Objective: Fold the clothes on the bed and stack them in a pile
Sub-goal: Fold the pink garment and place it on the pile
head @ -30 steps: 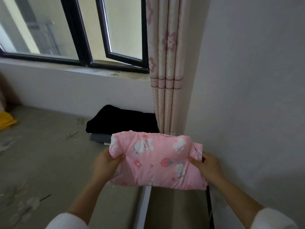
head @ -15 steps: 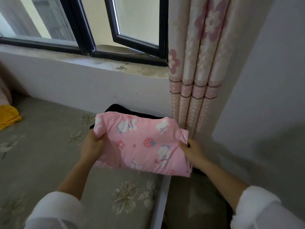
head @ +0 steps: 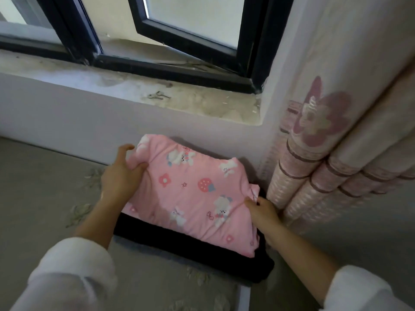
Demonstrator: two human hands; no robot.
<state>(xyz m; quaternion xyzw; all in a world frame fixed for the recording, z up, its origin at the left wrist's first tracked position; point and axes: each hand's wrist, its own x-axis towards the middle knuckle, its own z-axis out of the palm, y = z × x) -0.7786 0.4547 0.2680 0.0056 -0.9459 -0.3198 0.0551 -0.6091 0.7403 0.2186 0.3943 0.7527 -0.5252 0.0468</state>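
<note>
Grey flower-printed bedding is covering the bed (head: 45, 198), which is running from the near left up to a white wall (head: 67, 122) at the far side. Above that wall a dusty window sill (head: 190, 97) is carrying a black window frame (head: 175, 71), one pane of it standing ajar. At the right a pale curtain (head: 336, 158) with pink flowers and brown bands is hanging in thick folds down into the corner.

A folded pink garment (head: 193, 189), printed with white bunnies, strawberries and small flowers, is lying in that far right corner of the bed, close to the wall and just beside the curtain. It is sitting on top of a folded black garment (head: 190, 245), whose edge is sticking out on the near side. A thin grey layer (head: 143, 249) is showing under the black one at the near left, possibly another folded piece, though the shadow is making that hard to tell.

The left hand (head: 121, 176) is gripping the left end of the pink garment, its thumb pressing down on top and its fingers (head: 125, 147) curling round the edge. The right hand (head: 262, 209) is holding the right end, thumb and fingers pinching a fold of the fabric near the curtain; most of its fingers are lying hidden under the hand. Both forearms (head: 298, 243) are reaching in from the near side, each coming out of a white sleeve (head: 67, 281)
</note>
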